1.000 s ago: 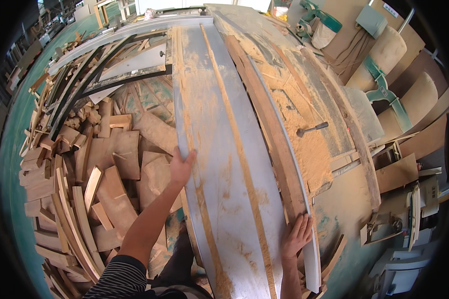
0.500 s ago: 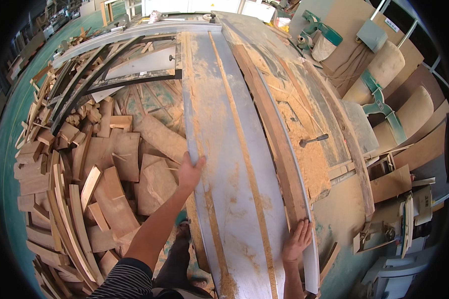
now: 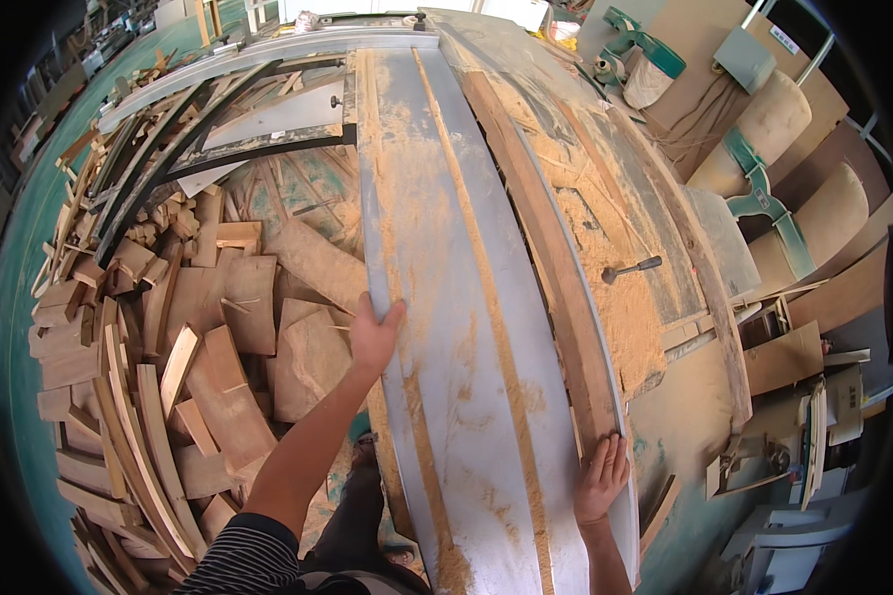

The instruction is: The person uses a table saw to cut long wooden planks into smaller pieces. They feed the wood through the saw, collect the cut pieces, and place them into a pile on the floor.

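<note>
A long grey machine table [image 3: 466,297] dusted with sawdust runs away from me. My left hand [image 3: 374,333] grips its left edge, fingers on top. A long narrow wooden plank [image 3: 546,258] lies lengthwise along the table's right side against a light-coloured fence strip. My right hand [image 3: 601,481] lies flat with fingers spread on the near end of that plank. A thin line of sawdust runs down the table's middle.
A big heap of wooden offcuts and curved strips [image 3: 159,347] covers the floor to the left. A sawdust-covered bed with a small lever handle [image 3: 633,268] lies right of the plank. Beige dust bags and green ducting [image 3: 764,169] stand at the far right.
My left hand has slid nearer along the table's left edge. My right hand stays on the plank's near end. The view has shifted slightly.
</note>
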A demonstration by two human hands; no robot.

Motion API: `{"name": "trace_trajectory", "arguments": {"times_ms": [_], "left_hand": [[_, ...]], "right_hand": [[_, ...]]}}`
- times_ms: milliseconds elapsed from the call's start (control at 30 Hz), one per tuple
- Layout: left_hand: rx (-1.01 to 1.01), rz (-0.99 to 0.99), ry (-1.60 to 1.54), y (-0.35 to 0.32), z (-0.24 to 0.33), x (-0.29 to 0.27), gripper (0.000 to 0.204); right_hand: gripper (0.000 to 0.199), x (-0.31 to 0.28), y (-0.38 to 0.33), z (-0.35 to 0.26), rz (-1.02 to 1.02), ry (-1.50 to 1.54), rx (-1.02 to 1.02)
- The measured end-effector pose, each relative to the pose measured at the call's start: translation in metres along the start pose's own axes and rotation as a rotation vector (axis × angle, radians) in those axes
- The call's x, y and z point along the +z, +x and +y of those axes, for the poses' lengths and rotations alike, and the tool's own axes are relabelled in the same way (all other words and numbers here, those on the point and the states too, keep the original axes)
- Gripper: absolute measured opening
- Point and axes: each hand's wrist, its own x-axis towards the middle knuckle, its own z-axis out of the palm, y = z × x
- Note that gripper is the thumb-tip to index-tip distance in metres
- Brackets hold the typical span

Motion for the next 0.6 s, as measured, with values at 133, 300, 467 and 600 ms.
{"name": "trace_trajectory", "arguments": {"times_ms": [133, 300, 467, 600], "left_hand": [[0.018, 0.000, -0.060, 0.008, -0.008, 0.002, 0.046], [0.018, -0.024, -0.075, 0.012, -0.003, 0.004, 0.045], [0.061, -0.030, -0.045, 0.024, 0.005, 0.000, 0.043], [0.039, -0.040, -0.088, 0.024, 0.016, 0.001, 0.039]], "right_hand": [[0.053, -0.007, 0.006, 0.008, -0.031, 0.044, -0.080], [0.060, -0.001, 0.002, 0.026, -0.051, 0.039, -0.162], [0.063, -0.007, 0.017, 0.017, -0.048, 0.019, -0.131], [0.046, -0.003, 0.014, 0.027, -0.064, 0.028, -0.158]]}}
